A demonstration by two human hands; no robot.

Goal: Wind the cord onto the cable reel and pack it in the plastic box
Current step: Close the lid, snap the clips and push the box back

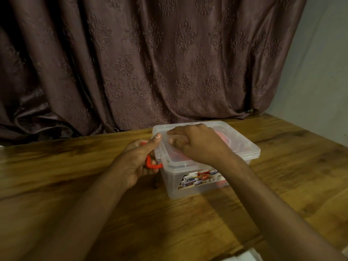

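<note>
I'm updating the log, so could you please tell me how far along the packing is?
Nearly done. Something red, probably the reel, shows through the closed lid of the box. In hand: the right hand presses the lid's left end while the left hand grips the red latch. Left: snapping that latch shut; the far latch is hidden.

Bare forearms, sleeveless to the frame edge.
</note>
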